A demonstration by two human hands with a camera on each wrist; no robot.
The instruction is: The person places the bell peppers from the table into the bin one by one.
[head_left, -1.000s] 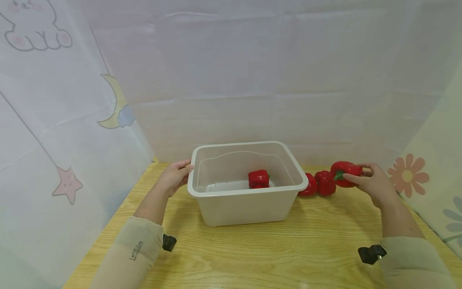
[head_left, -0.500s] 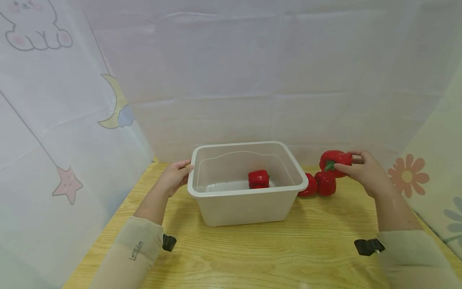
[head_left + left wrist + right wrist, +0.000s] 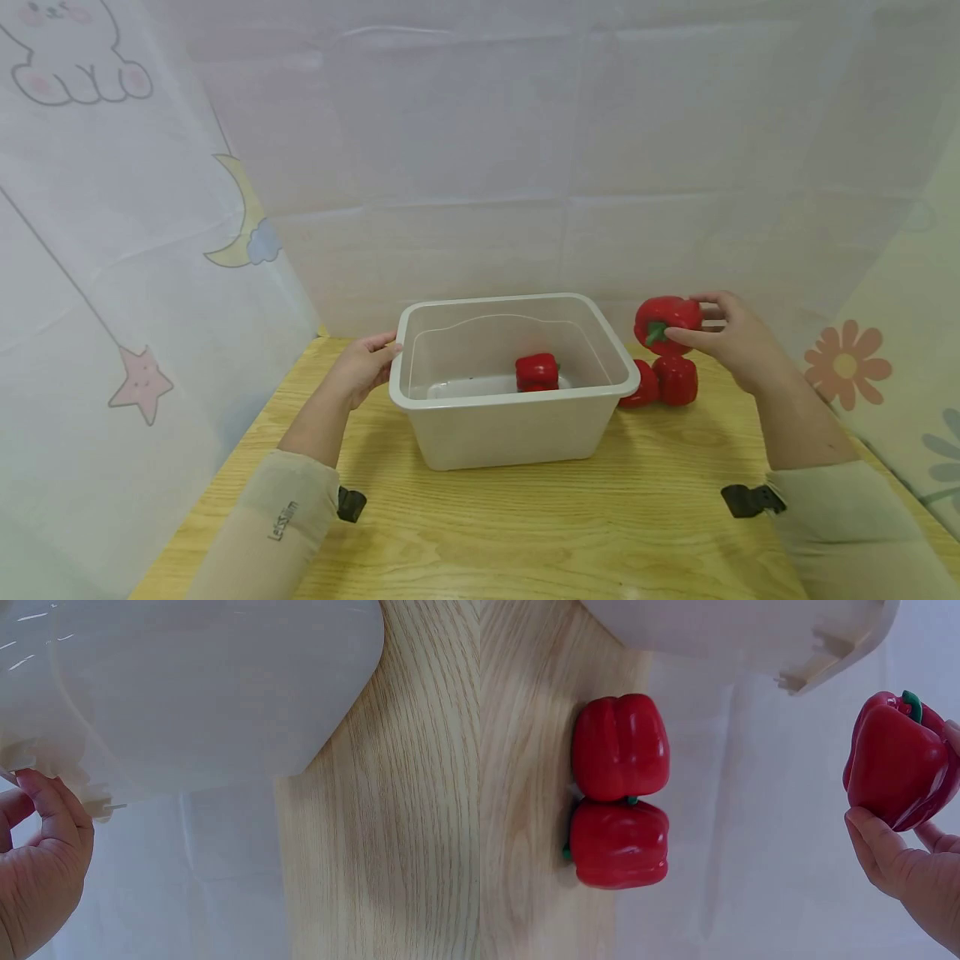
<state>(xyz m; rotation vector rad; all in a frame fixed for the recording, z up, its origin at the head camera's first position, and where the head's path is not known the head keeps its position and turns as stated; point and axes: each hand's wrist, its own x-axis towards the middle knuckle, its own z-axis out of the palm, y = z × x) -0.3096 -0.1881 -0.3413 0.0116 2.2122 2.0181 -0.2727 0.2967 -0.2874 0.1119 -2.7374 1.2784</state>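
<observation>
A red bell pepper point(image 3: 670, 319) with a green stem is held up by my right hand point(image 3: 731, 337), thumb on one side and fingers on the other. It hangs above the table, to the right of a white plastic bin point(image 3: 517, 429). My left hand point(image 3: 360, 367) grips the bin's left rim; in the left wrist view the fingers point(image 3: 56, 810) curl at that rim. Inside the bin lies one red bell pepper point(image 3: 537, 372). Two more peppers, one point(image 3: 621, 747) nearer the bin and another point(image 3: 620, 844) beside it, rest on the table below the held pepper.
The bin stands on a wood-grain table point(image 3: 480, 533), near its back edge. Behind it hangs a pale cloth backdrop point(image 3: 465, 167), with printed side panels at left and right. Black straps with small devices sit at both sleeve cuffs.
My right hand has lifted the bell pepper and carried it left and upward, from beside the other peppers to above them. The left hand and the bin have stayed put.
</observation>
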